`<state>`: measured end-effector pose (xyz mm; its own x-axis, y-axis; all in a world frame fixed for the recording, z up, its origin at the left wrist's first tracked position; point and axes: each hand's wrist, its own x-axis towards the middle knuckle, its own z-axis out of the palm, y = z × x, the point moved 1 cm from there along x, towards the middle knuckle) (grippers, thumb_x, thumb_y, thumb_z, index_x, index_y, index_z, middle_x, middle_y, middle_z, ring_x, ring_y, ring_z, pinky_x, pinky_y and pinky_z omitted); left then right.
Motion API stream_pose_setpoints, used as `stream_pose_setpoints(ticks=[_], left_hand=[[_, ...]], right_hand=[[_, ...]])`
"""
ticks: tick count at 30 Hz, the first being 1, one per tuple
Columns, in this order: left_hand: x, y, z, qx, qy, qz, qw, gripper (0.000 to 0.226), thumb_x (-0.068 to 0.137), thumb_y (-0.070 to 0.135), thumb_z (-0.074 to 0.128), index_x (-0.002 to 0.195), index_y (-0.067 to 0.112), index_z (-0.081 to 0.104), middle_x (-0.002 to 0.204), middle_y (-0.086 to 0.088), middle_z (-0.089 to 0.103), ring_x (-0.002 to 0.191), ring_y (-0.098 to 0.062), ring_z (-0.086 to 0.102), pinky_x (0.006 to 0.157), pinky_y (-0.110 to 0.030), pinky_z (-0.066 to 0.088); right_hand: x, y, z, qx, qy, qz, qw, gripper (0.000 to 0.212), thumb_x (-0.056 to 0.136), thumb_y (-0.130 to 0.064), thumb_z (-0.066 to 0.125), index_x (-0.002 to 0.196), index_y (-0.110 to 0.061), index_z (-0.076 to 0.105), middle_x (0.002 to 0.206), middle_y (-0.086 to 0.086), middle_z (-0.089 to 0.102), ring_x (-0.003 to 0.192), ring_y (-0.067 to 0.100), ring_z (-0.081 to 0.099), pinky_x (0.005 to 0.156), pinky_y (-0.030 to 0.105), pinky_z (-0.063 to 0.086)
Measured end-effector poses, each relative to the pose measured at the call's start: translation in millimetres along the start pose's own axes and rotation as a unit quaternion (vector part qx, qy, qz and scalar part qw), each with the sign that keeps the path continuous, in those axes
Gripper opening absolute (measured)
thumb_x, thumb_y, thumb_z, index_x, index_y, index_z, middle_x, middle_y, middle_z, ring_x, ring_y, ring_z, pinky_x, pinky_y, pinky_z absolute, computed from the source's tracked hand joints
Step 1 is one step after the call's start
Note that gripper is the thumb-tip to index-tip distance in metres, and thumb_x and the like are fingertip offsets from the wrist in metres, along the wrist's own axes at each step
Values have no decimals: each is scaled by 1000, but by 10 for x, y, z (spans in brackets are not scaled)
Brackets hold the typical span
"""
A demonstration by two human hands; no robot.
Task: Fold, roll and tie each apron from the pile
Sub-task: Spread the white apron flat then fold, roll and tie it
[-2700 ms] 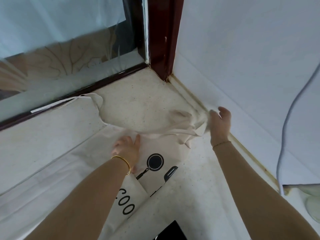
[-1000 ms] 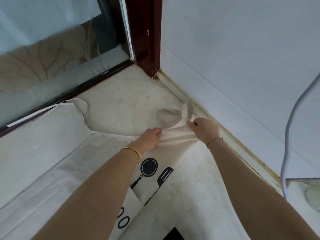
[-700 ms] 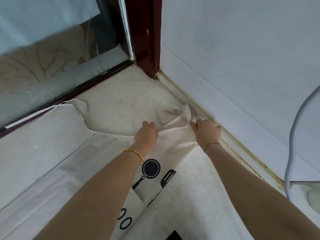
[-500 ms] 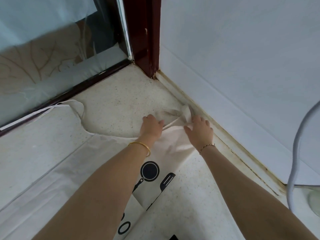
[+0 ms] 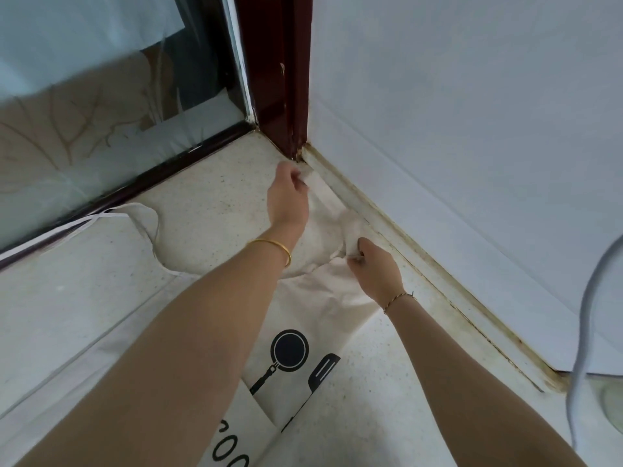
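The apron is lying flat on the floor, extending from 6 o'clock toward the corner at 12 o'clock. The left hand is pinching the strap near the corner. The right hand, at 3 o'clock, is gripping bunched apron fabric.

L wrist – gold bangle; R – thin bracelet.
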<state>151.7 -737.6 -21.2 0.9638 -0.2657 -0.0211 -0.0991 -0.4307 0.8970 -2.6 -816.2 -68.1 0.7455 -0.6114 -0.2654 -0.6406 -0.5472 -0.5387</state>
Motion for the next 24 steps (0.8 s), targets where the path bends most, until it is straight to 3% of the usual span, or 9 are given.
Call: stream_pose_setpoints(ticks=[3, 6, 7, 9, 11, 13, 16, 19, 24], left_hand=[[60, 212, -120, -37, 49, 89, 994, 21, 93, -4, 41, 107, 5, 54, 96, 5, 57, 91, -8, 56, 75, -7, 45], [90, 156, -166, 17, -17, 87, 996, 43, 92, -7, 39, 132, 9, 45, 123, -2, 55, 114, -11, 52, 97, -22, 46], [88, 83, -177, 67, -74, 56, 993, 59, 91, -9, 37, 145, 16, 32, 135, -6, 49, 121, -18, 49, 100, -28, 45], [42, -111, -251, 157, -144, -19, 977, 78, 89, -12, 36, 151, 29, 12, 142, -13, 39, 122, -29, 47, 98, -35, 46], [-82, -318, -388, 202, -121, -37, 971, 74, 89, -10, 39, 150, 26, 18, 138, -16, 37, 119, -30, 46, 97, -39, 46], [-272, -548, -564, 239, -84, -10, 967, 56, 91, -5, 44, 142, 15, 34, 134, -17, 39, 117, -30, 47, 95, -39, 46], [-584, -900, -926, 282, -69, -6, 957, 37, 90, -1, 49, 126, 6, 48, 125, -19, 44, 111, -33, 49, 90, -41, 44], [-905, -1189, -1349, 311, -54, -40, 948, 28, 89, 0, 48, 116, 2, 50, 120, -20, 45, 104, -37, 50, 86, -43, 42], [-1256, -1545, -1816, 398, -75, -102, 909, 30, 93, 7, 46, 123, 6, 47, 125, -17, 41, 114, -35, 43, 91, -43, 42]], right_hand=[[18, -13, 2, -35, 6, 9, 999, 20, 90, -14, 43, 73, -18, 34, 60, -4, 41, 57, 19, 38, 60, 26, 27], [43, -57, -12, -87, 17, 19, 996, 11, 94, -22, 45, 88, -16, 40, 71, -4, 49, 68, 22, 49, 69, 32, 34], [33, -81, -20, -102, 15, 26, 994, 12, 94, -25, 49, 94, -15, 42, 82, -3, 52, 78, 22, 53, 73, 33, 36], [-10, -107, -19, -133, 28, 43, 990, 27, 93, -28, 55, 113, -13, 45, 107, 2, 53, 101, 24, 52, 84, 36, 40], [-89, -126, -17, -167, 79, 42, 982, 38, 92, -23, 56, 126, -11, 43, 122, 6, 48, 113, 25, 47, 94, 36, 39], [-185, -182, 19, -175, 109, 2, 978, 36, 92, -12, 51, 127, -12, 44, 126, 6, 47, 113, 25, 45, 93, 33, 38], [-361, -381, 180, -145, 55, -91, 984, 33, 91, -4, 47, 122, -12, 55, 124, 4, 52, 111, 23, 48, 89, 31, 44], [-573, -680, 465, -147, -30, -168, 974, 31, 92, -3, 45, 119, -9, 57, 121, 6, 52, 112, 24, 49, 90, 35, 47], [-682, -1103, 940, -235, -80, -243, 938, 30, 92, -7, 46, 122, -9, 48, 122, 9, 50, 113, 27, 47, 91, 36, 44]])
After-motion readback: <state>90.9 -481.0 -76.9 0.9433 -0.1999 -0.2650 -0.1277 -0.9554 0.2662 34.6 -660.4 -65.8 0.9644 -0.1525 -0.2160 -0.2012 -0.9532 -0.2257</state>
